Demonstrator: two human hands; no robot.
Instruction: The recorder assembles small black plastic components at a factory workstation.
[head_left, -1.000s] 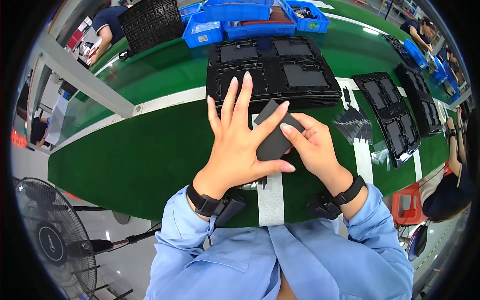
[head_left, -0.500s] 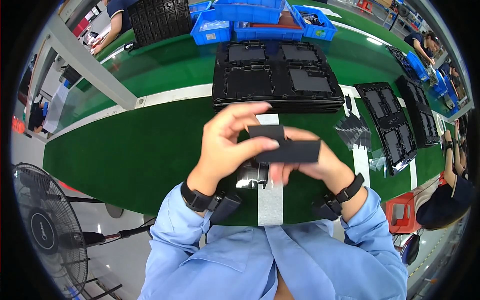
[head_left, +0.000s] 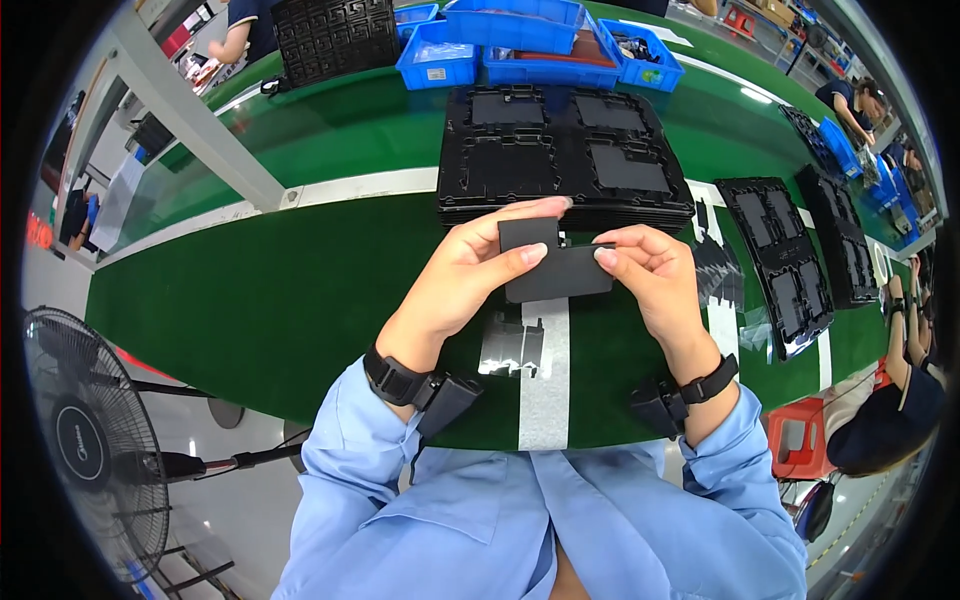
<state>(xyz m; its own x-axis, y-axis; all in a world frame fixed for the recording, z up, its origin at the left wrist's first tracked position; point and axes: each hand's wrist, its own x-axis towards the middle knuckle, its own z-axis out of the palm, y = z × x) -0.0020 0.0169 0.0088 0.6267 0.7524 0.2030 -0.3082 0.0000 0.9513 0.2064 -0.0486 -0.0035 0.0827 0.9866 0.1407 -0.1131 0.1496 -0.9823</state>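
Observation:
Between my two hands is an L-shaped flat black piece (head_left: pixel 560 275), held above the green mat. My left hand (head_left: pixel 440 285) grips its left part, thumb on the front and fingers behind. The thumb and fingers of my right hand (head_left: pixel 660 275) pinch its upper right edge. A small pale detail shows at the notch of the L; it is too small to make out. Below the piece, a clear film sheet with black strips (head_left: pixel 510 345) lies partly over the white tape band (head_left: pixel 545 410). Just beyond my hands stands a stack of black trays (head_left: pixel 567 150) with flat dark pieces in their pockets.
More black trays (head_left: pixel 775 250) and a pile of black-stripped films (head_left: pixel 718 270) lie on the right. Blue bins (head_left: pixel 440 62) stand at the back. A grey frame post (head_left: pixel 205 125) rises at left, with a fan (head_left: pixel 85 450) below. Co-workers sit at both sides.
My right hand has moved from behind the piece to its upper right edge, now pinching it with thumb and fingers. The piece has shifted slightly, and more of the film sheet below shows.

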